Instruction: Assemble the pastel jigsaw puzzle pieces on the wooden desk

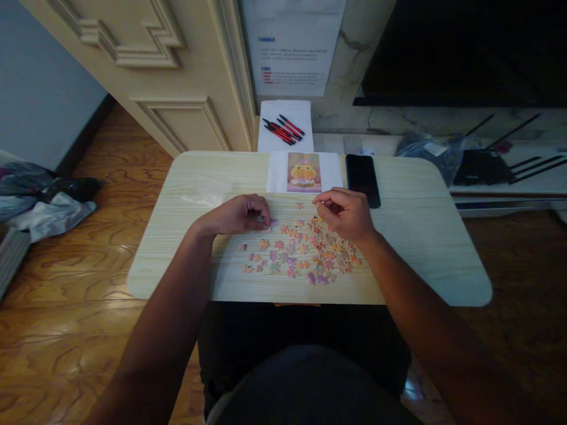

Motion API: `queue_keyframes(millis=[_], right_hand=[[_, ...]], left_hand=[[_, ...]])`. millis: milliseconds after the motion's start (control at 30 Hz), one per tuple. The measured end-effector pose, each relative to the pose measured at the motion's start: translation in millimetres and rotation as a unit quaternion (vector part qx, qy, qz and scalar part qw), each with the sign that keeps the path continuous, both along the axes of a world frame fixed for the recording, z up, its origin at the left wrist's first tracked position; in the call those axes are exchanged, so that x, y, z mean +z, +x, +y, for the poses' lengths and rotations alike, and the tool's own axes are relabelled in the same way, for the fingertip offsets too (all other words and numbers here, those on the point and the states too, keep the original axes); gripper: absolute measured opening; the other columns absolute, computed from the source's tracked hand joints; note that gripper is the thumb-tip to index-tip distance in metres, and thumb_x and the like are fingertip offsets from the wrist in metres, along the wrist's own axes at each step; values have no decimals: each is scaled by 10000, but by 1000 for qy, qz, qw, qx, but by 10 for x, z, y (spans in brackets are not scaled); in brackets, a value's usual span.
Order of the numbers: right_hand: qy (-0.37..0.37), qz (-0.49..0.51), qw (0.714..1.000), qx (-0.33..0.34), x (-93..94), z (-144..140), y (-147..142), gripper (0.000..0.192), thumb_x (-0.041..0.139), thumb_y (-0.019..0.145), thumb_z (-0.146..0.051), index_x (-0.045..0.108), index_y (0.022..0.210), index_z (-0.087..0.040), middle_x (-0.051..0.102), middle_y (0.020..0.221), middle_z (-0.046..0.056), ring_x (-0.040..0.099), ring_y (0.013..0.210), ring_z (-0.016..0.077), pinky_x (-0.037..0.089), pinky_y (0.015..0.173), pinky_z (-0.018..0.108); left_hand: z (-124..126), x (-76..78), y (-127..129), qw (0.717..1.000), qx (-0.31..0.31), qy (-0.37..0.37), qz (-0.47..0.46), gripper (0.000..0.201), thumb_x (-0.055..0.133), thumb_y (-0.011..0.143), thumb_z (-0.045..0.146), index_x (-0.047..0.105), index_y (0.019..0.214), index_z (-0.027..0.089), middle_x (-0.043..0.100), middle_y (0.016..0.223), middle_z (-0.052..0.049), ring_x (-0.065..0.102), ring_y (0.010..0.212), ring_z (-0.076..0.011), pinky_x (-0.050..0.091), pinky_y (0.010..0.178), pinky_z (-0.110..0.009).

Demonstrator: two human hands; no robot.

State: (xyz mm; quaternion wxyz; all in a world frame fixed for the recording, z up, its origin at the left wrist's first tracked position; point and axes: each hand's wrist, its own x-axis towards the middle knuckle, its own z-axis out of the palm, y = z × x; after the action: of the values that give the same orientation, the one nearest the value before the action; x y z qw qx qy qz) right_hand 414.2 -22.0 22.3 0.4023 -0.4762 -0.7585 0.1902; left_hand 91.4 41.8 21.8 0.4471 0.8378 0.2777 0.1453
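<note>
Many small jigsaw puzzle pieces in orange, pink and purple lie loose on the wooden-topped table. My left hand rests at the left of the pieces, thumb and fingers pinched close to the tabletop at a small pale-purple puzzle piece. Over the upper right of the pile is my right hand, its thumb and forefinger pressed together; what lies between them is too small to make out. A single puzzle piece sits apart between the two hands. Behind them lies a printed picture of a yellow figure on white paper.
A dark phone lies right of the picture, and a clear plastic bag is at the left. Red-and-black pens rest on white paper beyond the table. A black router stands on the shelf at right.
</note>
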Motion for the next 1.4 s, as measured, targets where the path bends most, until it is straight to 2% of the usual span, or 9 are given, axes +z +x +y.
queue_keyframes(millis=[100, 167, 333, 400, 633, 867, 1067, 1200, 1400], right_hand=[[-32, -10, 999, -1, -7, 11, 17, 218, 646, 983, -358, 810, 920, -228, 736, 797, 33, 590, 651, 167, 472, 654, 344], [-51, -11, 998, 24, -8, 27, 42, 210, 659, 966, -357, 812, 919, -221, 748, 809, 34, 590, 653, 163, 463, 655, 336], [-114, -68, 976, 172, 61, 61, 155, 166, 714, 927, -325, 825, 902, -204, 729, 758, 13, 572, 644, 142, 425, 652, 307], [-139, -92, 965, 204, 104, 57, 199, 144, 730, 909, -294, 835, 915, -195, 720, 758, 5, 566, 637, 132, 415, 650, 301], [-224, -153, 938, 215, 155, 15, 238, 141, 820, 862, -272, 851, 985, -212, 718, 789, -20, 598, 674, 128, 400, 662, 287], [-223, -182, 931, 225, 160, -6, 158, 101, 811, 904, -290, 844, 981, -233, 720, 815, -21, 618, 703, 137, 408, 682, 299], [-210, -110, 943, 233, 140, 6, 144, 118, 769, 939, -300, 855, 954, -221, 739, 858, 9, 609, 719, 141, 421, 698, 302], [-293, -69, 924, 235, 170, -5, 213, 179, 844, 883, -364, 855, 969, -207, 672, 712, -35, 573, 630, 129, 399, 632, 284], [-363, -112, 897, 227, 291, -50, 339, 150, 874, 824, -327, 875, 941, -234, 694, 665, -48, 597, 601, 129, 381, 608, 283]], left_hand=[[-13, 7, 23, 1000, 12, -3, -2, 86, 825, 913, 289, 834, 926, 204, 796, 936, -28, 722, 895, -163, 569, 885, -287], [-20, 11, 40, 1000, 20, -7, -4, 93, 822, 907, 294, 835, 917, 203, 804, 925, -29, 727, 881, -162, 574, 866, -282], [-27, 2, 55, 999, 33, -25, -15, 145, 845, 887, 333, 833, 900, 189, 815, 906, -42, 740, 854, -166, 587, 820, -276], [-27, -14, 50, 998, 40, -46, -15, 170, 855, 880, 350, 826, 903, 184, 820, 895, -42, 743, 828, -165, 594, 794, -273], [-31, -39, 51, 996, 53, -68, -19, 166, 835, 864, 317, 825, 919, 161, 822, 870, -51, 722, 756, -145, 577, 706, -239], [-30, -10, 58, 996, 54, -67, -17, 163, 845, 867, 324, 825, 914, 169, 816, 855, -42, 723, 752, -146, 584, 706, -241], [-36, -5, 66, 996, 54, -64, -25, 175, 864, 863, 334, 816, 916, 174, 834, 869, -39, 750, 780, -156, 610, 748, -259], [-39, -11, 71, 996, 53, -58, -32, 179, 864, 859, 338, 815, 904, 173, 833, 862, -38, 748, 775, -149, 606, 738, -245], [-26, -21, 65, 996, 52, -62, -30, 196, 871, 859, 350, 814, 902, 168, 835, 863, -39, 753, 773, -146, 611, 744, -243]])
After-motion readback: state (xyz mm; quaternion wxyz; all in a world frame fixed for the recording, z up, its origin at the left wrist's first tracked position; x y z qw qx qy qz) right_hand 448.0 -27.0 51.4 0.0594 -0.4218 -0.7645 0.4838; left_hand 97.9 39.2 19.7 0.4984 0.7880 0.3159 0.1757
